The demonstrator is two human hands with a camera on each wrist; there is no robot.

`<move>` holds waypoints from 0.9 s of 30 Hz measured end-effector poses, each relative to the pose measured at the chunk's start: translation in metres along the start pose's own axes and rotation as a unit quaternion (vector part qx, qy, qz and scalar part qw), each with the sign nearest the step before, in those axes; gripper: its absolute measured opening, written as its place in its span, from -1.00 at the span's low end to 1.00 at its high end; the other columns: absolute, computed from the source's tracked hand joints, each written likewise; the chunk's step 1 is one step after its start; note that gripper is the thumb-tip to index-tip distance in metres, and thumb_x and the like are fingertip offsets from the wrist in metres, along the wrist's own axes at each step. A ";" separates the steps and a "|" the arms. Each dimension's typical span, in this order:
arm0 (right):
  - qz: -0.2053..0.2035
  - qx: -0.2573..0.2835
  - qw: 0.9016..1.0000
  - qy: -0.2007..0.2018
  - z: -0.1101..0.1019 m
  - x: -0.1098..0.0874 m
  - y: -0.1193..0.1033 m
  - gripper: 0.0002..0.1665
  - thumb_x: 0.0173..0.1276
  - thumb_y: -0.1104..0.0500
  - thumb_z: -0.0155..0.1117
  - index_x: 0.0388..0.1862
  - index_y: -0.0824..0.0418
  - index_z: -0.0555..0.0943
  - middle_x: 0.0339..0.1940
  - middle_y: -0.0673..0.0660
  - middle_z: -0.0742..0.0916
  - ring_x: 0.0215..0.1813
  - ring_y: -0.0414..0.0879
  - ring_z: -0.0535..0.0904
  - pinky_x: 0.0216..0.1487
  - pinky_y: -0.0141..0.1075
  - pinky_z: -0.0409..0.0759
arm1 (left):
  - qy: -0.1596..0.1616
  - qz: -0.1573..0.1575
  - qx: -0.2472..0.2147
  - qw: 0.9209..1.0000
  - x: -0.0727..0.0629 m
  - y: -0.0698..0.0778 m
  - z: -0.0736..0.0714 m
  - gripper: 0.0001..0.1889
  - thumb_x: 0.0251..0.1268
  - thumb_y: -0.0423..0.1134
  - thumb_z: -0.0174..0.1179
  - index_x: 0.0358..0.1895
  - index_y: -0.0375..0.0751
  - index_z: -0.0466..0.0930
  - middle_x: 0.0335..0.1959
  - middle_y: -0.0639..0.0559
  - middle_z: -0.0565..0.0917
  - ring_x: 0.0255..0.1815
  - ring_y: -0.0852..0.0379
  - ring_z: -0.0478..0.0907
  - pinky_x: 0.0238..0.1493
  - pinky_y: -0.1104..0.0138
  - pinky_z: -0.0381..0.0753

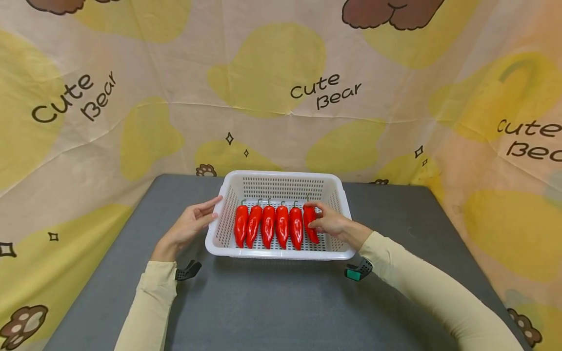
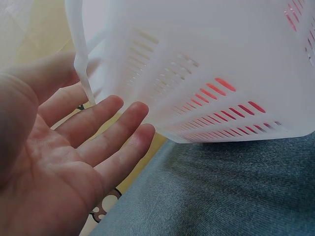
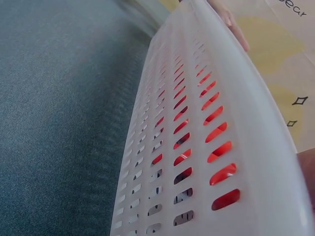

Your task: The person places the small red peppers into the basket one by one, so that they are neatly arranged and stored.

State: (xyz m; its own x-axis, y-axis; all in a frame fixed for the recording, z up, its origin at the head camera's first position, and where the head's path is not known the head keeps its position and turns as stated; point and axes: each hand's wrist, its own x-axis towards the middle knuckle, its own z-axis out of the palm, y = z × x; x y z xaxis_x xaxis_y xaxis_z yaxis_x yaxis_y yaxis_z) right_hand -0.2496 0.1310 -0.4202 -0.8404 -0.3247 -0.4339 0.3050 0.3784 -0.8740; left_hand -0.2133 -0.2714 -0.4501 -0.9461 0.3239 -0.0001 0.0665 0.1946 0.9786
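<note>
A white perforated plastic basket [image 1: 272,253] stands on the table. Inside it, several glossy red peppers [image 1: 267,226] lie side by side, stems toward the far wall. My right hand [image 1: 331,222] reaches over the right end and pinches the rightmost red pepper [image 1: 311,229] between thumb and fingers. At the left end, my left hand [image 1: 193,222] touches the rim, its fingers loosely extended. The left wrist view shows the left fingers [image 2: 125,115] along the outer wall. In the right wrist view, the basket wall [image 3: 197,147] hides most of the pepper row.
The dark grey table [image 1: 281,302] extends around the basket. A patterned cloth [image 1: 263,73] hangs behind and along both sides. Black wristbands are on both wrists, the right one [image 1: 357,270] with a green part.
</note>
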 end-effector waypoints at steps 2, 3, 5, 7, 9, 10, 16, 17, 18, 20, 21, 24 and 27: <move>0.003 -0.006 1.000 0.002 0.001 0.000 0.000 -0.23 0.38 0.41 0.20 0.52 0.05 0.28 0.43 0.34 0.40 0.32 0.18 0.39 0.17 -0.12 0.64 | 0.000 0.000 0.001 1.000 0.000 0.000 0.000 -0.34 0.51 -0.26 0.14 0.59 -0.17 0.14 0.59 -0.27 0.22 0.16 0.44 0.58 0.16 0.34 0.64; 0.002 -0.009 1.000 0.000 0.001 0.000 0.000 -0.23 0.38 0.42 0.19 0.52 0.07 0.27 0.42 0.35 0.40 0.31 0.18 0.40 0.18 -0.10 0.64 | 0.000 0.001 0.000 1.000 0.000 0.000 0.000 -0.34 0.51 -0.26 0.14 0.59 -0.18 0.15 0.59 -0.28 0.22 0.16 0.43 0.58 0.16 0.34 0.64; 0.000 -0.012 1.000 -0.003 0.001 0.000 0.000 -0.23 0.38 0.42 0.19 0.53 0.10 0.26 0.40 0.36 0.40 0.28 0.16 0.42 0.22 -0.06 0.63 | 0.001 0.002 0.001 1.000 0.000 0.000 0.000 -0.34 0.51 -0.26 0.14 0.59 -0.18 0.15 0.58 -0.28 0.23 0.16 0.43 0.58 0.16 0.33 0.64; 0.001 -0.013 1.000 -0.002 0.002 0.000 0.000 -0.24 0.38 0.41 0.20 0.52 0.10 0.27 0.38 0.36 0.41 0.25 0.15 0.43 0.25 -0.03 0.60 | 0.000 0.004 0.001 1.000 0.000 -0.001 0.000 -0.34 0.52 -0.26 0.14 0.59 -0.18 0.15 0.58 -0.28 0.23 0.16 0.43 0.58 0.16 0.34 0.65; 0.003 -0.018 1.000 0.000 0.002 0.000 0.000 -0.25 0.39 0.39 0.23 0.51 0.10 0.28 0.35 0.35 0.43 0.23 0.13 0.44 0.27 0.00 0.59 | -0.001 0.005 0.000 1.000 0.000 0.000 0.000 -0.35 0.51 -0.27 0.14 0.59 -0.19 0.15 0.58 -0.28 0.23 0.16 0.42 0.58 0.15 0.34 0.65; 0.003 -0.020 1.000 0.001 0.002 0.000 0.000 -0.25 0.38 0.38 0.25 0.51 0.10 0.29 0.33 0.35 0.44 0.22 0.12 0.44 0.27 0.00 0.59 | -0.001 0.006 -0.002 1.000 0.000 0.000 0.000 -0.34 0.51 -0.27 0.14 0.59 -0.19 0.15 0.58 -0.28 0.22 0.16 0.43 0.58 0.15 0.36 0.65; 0.004 -0.029 1.000 0.000 0.003 0.000 -0.001 -0.25 0.36 0.32 0.31 0.50 0.14 0.31 0.31 0.35 0.50 0.18 0.11 0.49 0.20 -0.05 0.63 | -0.003 0.006 -0.013 1.000 0.000 0.001 0.000 -0.34 0.51 -0.30 0.13 0.59 -0.24 0.13 0.59 -0.29 0.20 0.17 0.45 0.57 0.14 0.42 0.63; 0.004 -0.030 1.000 -0.001 0.003 0.000 -0.001 -0.25 0.36 0.31 0.31 0.50 0.15 0.31 0.32 0.35 0.50 0.18 0.11 0.49 0.19 -0.06 0.63 | -0.002 0.006 -0.012 1.000 0.000 0.001 0.000 -0.34 0.51 -0.30 0.13 0.59 -0.24 0.13 0.58 -0.30 0.20 0.17 0.45 0.57 0.14 0.41 0.64; 0.004 -0.031 1.000 -0.002 0.003 0.000 -0.001 -0.24 0.36 0.31 0.32 0.50 0.15 0.30 0.33 0.35 0.50 0.19 0.11 0.49 0.18 -0.07 0.64 | -0.001 0.006 -0.011 1.000 0.000 0.001 0.000 -0.34 0.51 -0.29 0.13 0.59 -0.24 0.13 0.58 -0.30 0.21 0.17 0.44 0.57 0.14 0.40 0.64; 0.005 -0.034 0.999 -0.005 0.002 0.000 -0.001 -0.24 0.37 0.29 0.32 0.51 0.16 0.29 0.35 0.35 0.49 0.21 0.12 0.49 0.18 -0.09 0.64 | 0.000 0.006 -0.009 1.000 -0.001 0.001 0.000 -0.34 0.51 -0.29 0.14 0.59 -0.23 0.13 0.58 -0.29 0.21 0.17 0.44 0.57 0.15 0.39 0.64; 0.006 -0.034 0.999 -0.007 0.002 0.000 -0.001 -0.24 0.37 0.29 0.32 0.51 0.16 0.29 0.36 0.36 0.49 0.21 0.12 0.49 0.17 -0.09 0.64 | 0.000 0.005 -0.007 1.000 -0.001 0.001 0.000 -0.34 0.51 -0.28 0.14 0.59 -0.23 0.14 0.58 -0.29 0.21 0.17 0.44 0.57 0.16 0.38 0.64; 0.009 -0.035 0.999 -0.010 0.002 0.000 -0.001 -0.24 0.38 0.27 0.31 0.52 0.17 0.29 0.38 0.35 0.47 0.22 0.12 0.47 0.17 -0.10 0.64 | 0.000 0.004 -0.004 1.000 -0.001 0.001 0.001 -0.34 0.52 -0.28 0.13 0.59 -0.21 0.14 0.58 -0.29 0.21 0.16 0.44 0.57 0.17 0.36 0.64; 0.013 -0.031 0.999 -0.011 0.002 0.000 -0.001 -0.24 0.37 0.27 0.32 0.51 0.17 0.29 0.40 0.35 0.46 0.23 0.13 0.46 0.17 -0.09 0.63 | 0.001 0.004 -0.003 1.000 -0.001 0.001 0.001 -0.34 0.52 -0.28 0.13 0.59 -0.20 0.14 0.58 -0.29 0.22 0.17 0.44 0.57 0.17 0.35 0.64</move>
State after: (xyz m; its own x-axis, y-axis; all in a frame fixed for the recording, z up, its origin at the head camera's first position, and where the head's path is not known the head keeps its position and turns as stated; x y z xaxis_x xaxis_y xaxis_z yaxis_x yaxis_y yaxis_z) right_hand -0.2490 0.1290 -0.4197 -0.8222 -0.3327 -0.4618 0.2978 0.4399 -0.8472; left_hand -0.2118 -0.2707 -0.4490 -0.9460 0.3240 0.0075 0.0713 0.1857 0.9800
